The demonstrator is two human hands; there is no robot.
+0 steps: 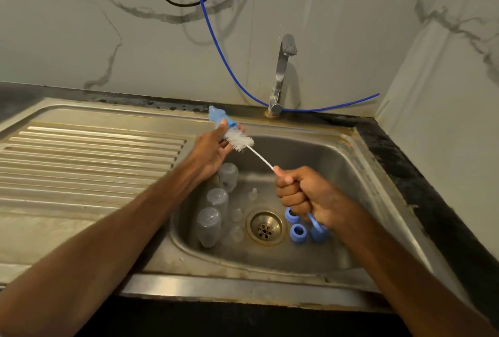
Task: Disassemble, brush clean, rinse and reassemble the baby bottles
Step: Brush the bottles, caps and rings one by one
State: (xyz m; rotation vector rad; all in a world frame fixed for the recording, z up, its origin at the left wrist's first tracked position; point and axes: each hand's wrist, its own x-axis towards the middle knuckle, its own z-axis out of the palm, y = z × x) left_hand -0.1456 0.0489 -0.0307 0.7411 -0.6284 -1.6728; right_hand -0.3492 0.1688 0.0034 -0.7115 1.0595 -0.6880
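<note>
My right hand grips the handle of a bottle brush above the sink basin. The brush's white bristles and blue tip lie in my left hand, whose fingers curl round the bristle end. Three clear bottle bodies stand upside down along the basin's left wall. Clear nipples sit beside the drain. Blue screw rings rest right of the drain, partly hidden by my right hand.
A steel tap rises behind the basin, no water running. The ridged draining board lies to the left. A blue hose and black cable hang on the marble wall. Dark countertop borders the sink at right.
</note>
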